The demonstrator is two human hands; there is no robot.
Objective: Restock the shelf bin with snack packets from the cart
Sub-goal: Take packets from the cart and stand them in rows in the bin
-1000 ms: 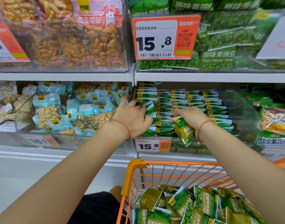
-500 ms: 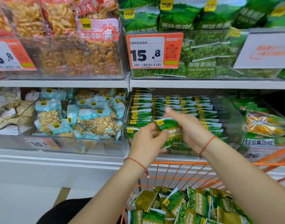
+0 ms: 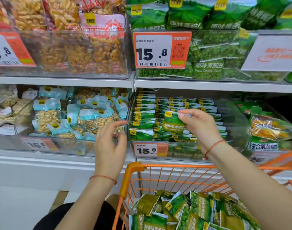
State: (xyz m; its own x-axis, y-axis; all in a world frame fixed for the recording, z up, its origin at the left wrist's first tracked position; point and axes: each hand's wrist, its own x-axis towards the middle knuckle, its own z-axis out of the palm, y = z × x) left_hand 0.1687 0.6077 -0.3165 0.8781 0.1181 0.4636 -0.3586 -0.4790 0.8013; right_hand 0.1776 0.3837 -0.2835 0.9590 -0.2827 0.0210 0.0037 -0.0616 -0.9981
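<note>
Right hand pinches a green snack packet (yellow logo tab); left hand hangs loosely spread, empty.

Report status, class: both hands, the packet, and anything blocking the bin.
Right hand pinches green packet over shelf bin. Left hand open, empty, left of the bin. More packets wait in orange cart. Nothing blocks the bin.

Two hands show: the left hand and the right hand. One green snack packet is raised in front of the clear shelf bin. That bin holds about five rows of packets, too many to count. One orange cart stands below the bin. Five price tags show, one of them on the bin.
</note>
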